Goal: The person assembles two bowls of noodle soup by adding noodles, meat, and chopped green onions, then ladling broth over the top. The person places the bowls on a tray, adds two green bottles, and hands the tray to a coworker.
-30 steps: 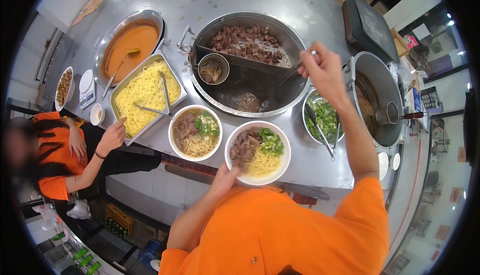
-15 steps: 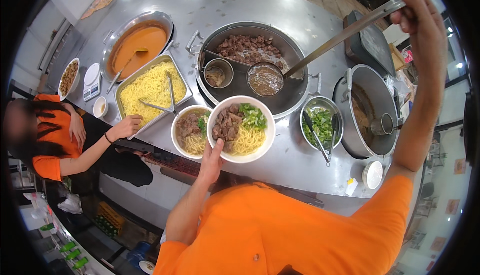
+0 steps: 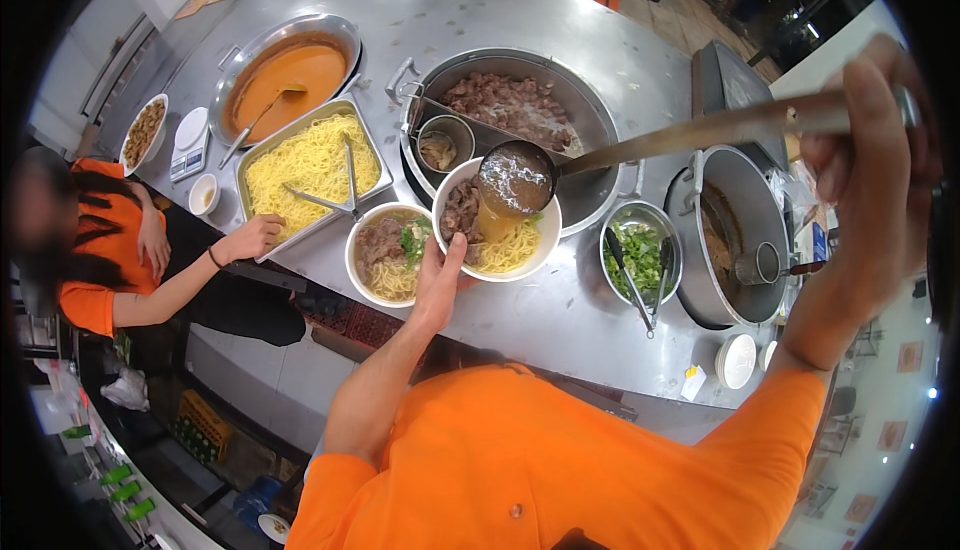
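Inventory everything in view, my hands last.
Counter: 1, silver, centre
Divided pot: 1, silver, centre
Metal cup: 1, silver, divided pot
Held noodle bowl: 1, white, centre
Ladle: 1, silver, over held noodle bowl
Other noodle bowl: 1, white, centre-left
Noodle tray: 1, silver, left
Tray tongs: 1, silver, noodle tray
Greens bowl: 1, silver, right
Greens tongs: 1, black-silver, greens bowl
Sauce basin: 1, silver, left
Sauce ladle: 1, silver, sauce basin
Large pot: 1, silver, right
Scale: 1, white, left
Small cup: 1, white, left
Food bowl: 1, white, far left
Crate: 1, yellow, lower left
Co-worker: 1, orange shirt, left
Left hand: 1, bare, on held noodle bowl
Right hand: 1, bare, on ladle
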A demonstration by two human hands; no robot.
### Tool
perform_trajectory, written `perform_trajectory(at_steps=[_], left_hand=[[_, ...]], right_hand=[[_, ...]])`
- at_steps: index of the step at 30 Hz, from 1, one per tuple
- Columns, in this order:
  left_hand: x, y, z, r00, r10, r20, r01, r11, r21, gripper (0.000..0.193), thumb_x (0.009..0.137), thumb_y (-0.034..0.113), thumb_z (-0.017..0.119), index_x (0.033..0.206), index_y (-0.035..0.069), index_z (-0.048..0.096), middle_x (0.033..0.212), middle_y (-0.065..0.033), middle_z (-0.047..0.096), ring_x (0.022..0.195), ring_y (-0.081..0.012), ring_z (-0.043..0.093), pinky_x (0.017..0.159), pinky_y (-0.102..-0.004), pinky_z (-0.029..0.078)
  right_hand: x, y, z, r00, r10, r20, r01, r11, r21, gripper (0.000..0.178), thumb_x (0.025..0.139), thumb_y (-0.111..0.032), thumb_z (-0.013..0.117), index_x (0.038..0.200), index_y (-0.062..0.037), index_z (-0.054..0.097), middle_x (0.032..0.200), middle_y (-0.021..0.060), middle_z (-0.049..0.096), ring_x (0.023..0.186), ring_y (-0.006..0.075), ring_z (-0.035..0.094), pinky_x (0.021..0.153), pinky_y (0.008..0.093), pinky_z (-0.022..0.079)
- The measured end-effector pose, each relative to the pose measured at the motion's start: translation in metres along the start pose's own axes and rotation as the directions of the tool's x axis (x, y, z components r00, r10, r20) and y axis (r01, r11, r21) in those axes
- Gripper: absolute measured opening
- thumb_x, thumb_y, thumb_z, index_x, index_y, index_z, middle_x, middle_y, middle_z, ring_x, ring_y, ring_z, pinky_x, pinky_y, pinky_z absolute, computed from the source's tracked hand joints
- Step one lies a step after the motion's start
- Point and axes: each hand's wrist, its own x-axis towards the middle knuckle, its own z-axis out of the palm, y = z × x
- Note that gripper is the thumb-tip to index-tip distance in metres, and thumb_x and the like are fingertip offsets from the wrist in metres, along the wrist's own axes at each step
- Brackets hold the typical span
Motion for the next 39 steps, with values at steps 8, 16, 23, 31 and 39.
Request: perform_trajectory(at_steps=[8,16,23,31,39], left_hand=[[-0.004,0.013,0.007,0.999,-0.014,0.043,0.013,0.999,0.029,0.07,0.11,0.052,0.051,0.158,0.006,0.03,0.15,-0.012,0.05,0.13,-0.0206,0.06,0.095,-0.0414,0.06],[0.005,0.025,0.014,0.999,0.026,0.041,-0.026,1.0,0.001,0.068,0.109,0.054,0.051,0.155,0.005,0.034,0.148,-0.0119,0.052,0.13,-0.0196,0.06,0.096,-0.0425,0.06],[0.018,0.028,0.007,0.999,0.05,0.018,-0.05,0.999,-0.006,0.071,0.109,0.055,0.051,0.155,0.003,0.034,0.147,-0.0127,0.054,0.129,-0.021,0.062,0.096,-0.0427,0.062],[0.031,0.028,0.0,0.998,0.062,0.002,-0.062,0.998,0.011,0.071,0.109,0.055,0.052,0.155,0.004,0.034,0.148,-0.0127,0.054,0.129,-0.0212,0.062,0.093,-0.0424,0.063],[0.022,0.031,-0.003,0.995,0.089,-0.041,-0.091,0.995,-0.05,0.069,0.106,0.053,0.059,0.149,0.003,0.04,0.143,-0.0157,0.054,0.123,-0.0228,0.064,0.088,-0.0394,0.065]], right_hand=[[-0.051,-0.029,-0.007,0.937,-0.284,0.202,0.264,0.957,0.121,0.016,0.096,-0.005,0.072,0.097,-0.0081,0.056,0.079,0.0057,0.057,0.062,0.0154,0.061,0.048,0.0251,0.042],[-0.092,-0.032,-0.009,0.775,-0.575,0.263,0.531,0.818,0.222,0.034,0.092,0.004,0.073,0.087,-0.0125,0.043,0.086,0.0053,0.048,0.066,0.0226,0.065,0.043,0.0315,0.04],[-0.103,-0.005,0.002,0.454,-0.876,0.159,0.786,0.478,0.391,0.044,0.09,0.002,0.074,0.085,-0.0136,0.033,0.087,0.0041,0.043,0.072,0.0232,0.066,0.056,0.0294,0.046],[-0.115,-0.014,-0.013,0.672,-0.638,0.377,0.612,0.764,0.203,0.027,0.098,-0.014,0.074,0.089,-0.0113,0.048,0.088,0.0032,0.055,0.068,0.0179,0.065,0.054,0.0255,0.043],[-0.044,0.086,-0.05,0.845,0.173,-0.506,-0.179,0.983,0.037,0.013,0.102,-0.016,0.069,0.105,-0.0036,0.069,0.075,0.0028,0.067,0.058,0.005,0.055,0.058,0.0184,0.043]])
